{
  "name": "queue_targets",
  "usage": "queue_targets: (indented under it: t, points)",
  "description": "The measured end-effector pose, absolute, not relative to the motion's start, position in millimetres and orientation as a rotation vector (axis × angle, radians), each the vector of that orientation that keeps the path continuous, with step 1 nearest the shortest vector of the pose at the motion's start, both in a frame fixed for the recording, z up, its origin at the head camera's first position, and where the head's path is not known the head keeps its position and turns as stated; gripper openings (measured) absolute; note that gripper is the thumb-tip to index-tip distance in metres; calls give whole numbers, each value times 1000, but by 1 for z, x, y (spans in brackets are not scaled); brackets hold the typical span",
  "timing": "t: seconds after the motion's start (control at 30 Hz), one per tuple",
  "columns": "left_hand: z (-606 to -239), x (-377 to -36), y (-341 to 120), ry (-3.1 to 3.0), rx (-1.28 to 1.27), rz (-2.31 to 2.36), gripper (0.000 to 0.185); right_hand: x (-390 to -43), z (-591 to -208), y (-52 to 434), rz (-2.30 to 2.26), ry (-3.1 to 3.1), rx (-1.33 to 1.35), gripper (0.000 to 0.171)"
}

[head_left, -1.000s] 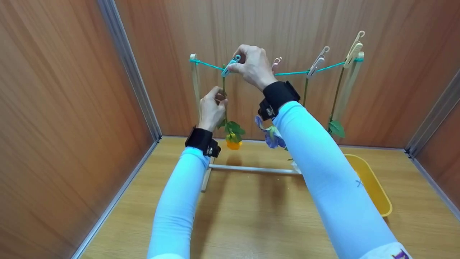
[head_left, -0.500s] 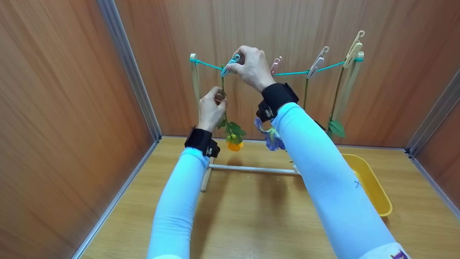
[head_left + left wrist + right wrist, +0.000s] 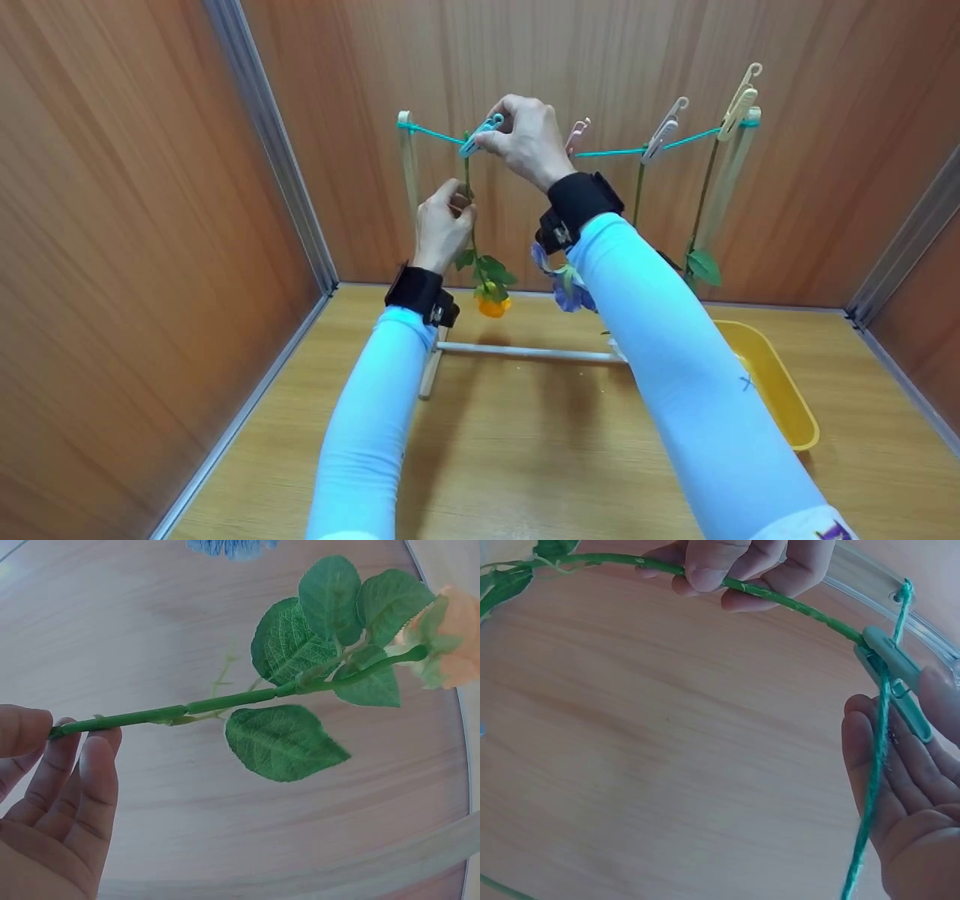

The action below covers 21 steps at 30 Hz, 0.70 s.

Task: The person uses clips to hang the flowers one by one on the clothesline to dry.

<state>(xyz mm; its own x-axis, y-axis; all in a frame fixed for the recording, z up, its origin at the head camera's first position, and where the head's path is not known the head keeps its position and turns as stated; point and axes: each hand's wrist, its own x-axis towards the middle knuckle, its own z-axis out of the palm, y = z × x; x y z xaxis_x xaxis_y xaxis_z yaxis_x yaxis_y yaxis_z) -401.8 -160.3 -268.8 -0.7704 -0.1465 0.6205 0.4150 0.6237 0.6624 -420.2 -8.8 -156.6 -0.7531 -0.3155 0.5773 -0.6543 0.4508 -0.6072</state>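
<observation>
The orange flower's stem (image 3: pixel 469 217) hangs straight down from the teal clothespin (image 3: pixel 480 136) on the string, right hand (image 3: pixel 525 142) pinching that clothespin above, left hand (image 3: pixel 441 229) pinching the stem just below.

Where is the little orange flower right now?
In the head view, the small orange flower hangs head-down on its green stem left of centre, under the teal plastic clothespin on the teal string, beside the left hand.

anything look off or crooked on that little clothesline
Nothing damaged or spilled. The flowers hang head-down from clips on the green string; the left hand pinches the orange flower's stem, the right hand pinches its teal clip.
</observation>
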Motion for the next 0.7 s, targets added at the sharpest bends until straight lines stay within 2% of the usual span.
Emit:
queue_targets:
  t: [0.47, 0.7]
  points:
    - [-270, -403, -159, -2221, -207, -1118, 14, -420, -158, 0, 1093, -2369, 891, 25]
    - [-272, -399, -164, -2204, -222, -1115, 21, -408, -174, 21, 989, -2294, 953, 33]
